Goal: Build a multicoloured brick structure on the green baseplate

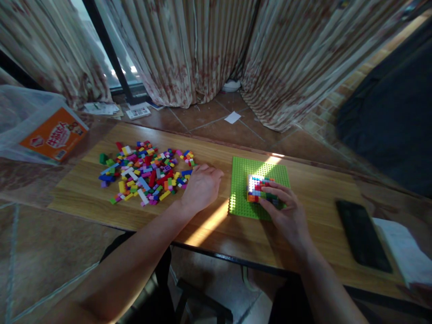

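A green studded baseplate (243,180) lies on the wooden table (313,189). On it stands a small multicoloured brick build (257,186). My right hand (285,211) is beside the build with its fingers curled against its near side. A spread of several loose coloured bricks (145,173) covers the left part of the table. My left hand (201,186) rests on the table at the right edge of that spread, fingers curled under; what they hold, if anything, is hidden.
A black phone (362,234) lies at the right of the table beside a white paper (401,247). A clear bag with an orange box (54,135) sits at the far left. Curtains hang behind, with papers on the tiled floor.
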The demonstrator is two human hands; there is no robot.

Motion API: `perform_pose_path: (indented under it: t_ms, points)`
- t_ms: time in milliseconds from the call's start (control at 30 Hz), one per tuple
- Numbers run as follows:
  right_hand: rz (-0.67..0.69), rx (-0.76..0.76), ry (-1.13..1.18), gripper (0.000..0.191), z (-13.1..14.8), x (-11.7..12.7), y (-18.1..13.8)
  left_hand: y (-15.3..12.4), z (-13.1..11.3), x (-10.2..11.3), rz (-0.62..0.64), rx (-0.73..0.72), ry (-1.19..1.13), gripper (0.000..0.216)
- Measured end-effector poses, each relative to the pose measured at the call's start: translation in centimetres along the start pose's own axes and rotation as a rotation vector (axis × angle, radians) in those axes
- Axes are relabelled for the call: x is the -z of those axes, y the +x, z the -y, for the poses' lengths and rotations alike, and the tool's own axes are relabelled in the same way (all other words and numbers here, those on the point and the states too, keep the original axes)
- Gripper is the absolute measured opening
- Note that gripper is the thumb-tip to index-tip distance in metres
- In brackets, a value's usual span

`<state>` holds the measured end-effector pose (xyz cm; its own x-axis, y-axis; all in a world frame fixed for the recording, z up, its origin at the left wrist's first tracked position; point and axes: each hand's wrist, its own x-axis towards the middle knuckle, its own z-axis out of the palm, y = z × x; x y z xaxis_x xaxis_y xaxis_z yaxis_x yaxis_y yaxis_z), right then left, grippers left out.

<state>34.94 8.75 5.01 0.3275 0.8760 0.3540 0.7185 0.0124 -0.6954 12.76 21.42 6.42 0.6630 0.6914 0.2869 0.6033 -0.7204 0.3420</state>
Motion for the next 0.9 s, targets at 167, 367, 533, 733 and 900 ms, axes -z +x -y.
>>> perform_pose_path:
  t_ms: [167,367,533,733,900]
  points:
    - [-0.038,-0.016,0.001,0.019,0.3,-0.5,0.0,-0.2,-1.2,-0.4,0.034,-0.100,-0.117,0.023]
    - [-0.056,-0.067,0.027,0.019,0.2,-0.6,0.1,-0.4,-2.3,-0.6,0.142,-0.170,-0.196,0.020]
    - [-0.049,-0.059,0.017,0.018,0.6,-0.7,0.2,-0.6,-2.3,-1.0,0.182,-0.189,-0.221,0.022]
    - [-0.055,-0.036,-0.017,0.018,0.5,-1.0,0.1,-0.6,-2.6,-1.7,0.162,-0.203,-0.233,0.022]
    - [-0.078,-0.085,0.082,0.023,-0.2,-0.6,0.4,-0.7,-3.2,-2.4,0.148,-0.248,-0.254,0.027]
